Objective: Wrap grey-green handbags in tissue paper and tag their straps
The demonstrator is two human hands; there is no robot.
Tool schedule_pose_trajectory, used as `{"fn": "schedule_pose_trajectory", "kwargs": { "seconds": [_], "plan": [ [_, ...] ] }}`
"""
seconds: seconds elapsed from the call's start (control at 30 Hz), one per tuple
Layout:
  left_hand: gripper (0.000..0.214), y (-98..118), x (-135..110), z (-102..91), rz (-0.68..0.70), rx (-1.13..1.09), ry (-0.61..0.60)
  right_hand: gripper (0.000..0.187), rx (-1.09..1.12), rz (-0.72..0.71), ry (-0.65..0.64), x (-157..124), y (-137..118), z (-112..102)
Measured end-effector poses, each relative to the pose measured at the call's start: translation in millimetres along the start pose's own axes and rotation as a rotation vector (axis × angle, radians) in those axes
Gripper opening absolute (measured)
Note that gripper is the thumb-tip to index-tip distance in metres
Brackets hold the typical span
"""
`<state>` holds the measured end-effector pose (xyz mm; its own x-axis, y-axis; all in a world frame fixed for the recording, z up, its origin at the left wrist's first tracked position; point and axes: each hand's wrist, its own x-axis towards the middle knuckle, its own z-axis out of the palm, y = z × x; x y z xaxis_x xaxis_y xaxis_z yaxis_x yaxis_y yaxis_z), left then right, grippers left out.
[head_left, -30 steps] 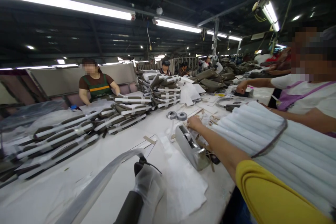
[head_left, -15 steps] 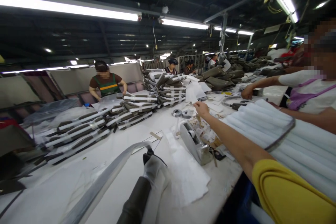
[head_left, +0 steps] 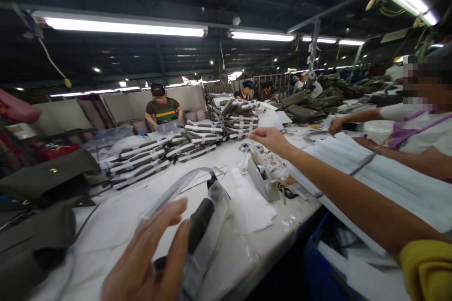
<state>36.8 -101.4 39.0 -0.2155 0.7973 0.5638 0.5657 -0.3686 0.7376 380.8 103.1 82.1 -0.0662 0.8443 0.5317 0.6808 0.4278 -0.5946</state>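
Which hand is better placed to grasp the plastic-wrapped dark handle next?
Probably the left. The left hand is open right beside the plastic-wrapped dark handle, while the right hand is stretched far out, past the tape dispenser.

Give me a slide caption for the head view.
Left hand open beside a plastic-wrapped dark handle; right hand stretched above the tape dispenser on a worktable.
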Motion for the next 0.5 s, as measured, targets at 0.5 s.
{"fn": "schedule_pose_trajectory", "kwargs": {
  "seconds": [0.5],
  "plan": [
    [0.018, 11, 30, 61.0, 0.014, -0.239, -0.447, 0.037, 0.674, -0.01, -0.179, -160, -91, 76]
  ]
}}
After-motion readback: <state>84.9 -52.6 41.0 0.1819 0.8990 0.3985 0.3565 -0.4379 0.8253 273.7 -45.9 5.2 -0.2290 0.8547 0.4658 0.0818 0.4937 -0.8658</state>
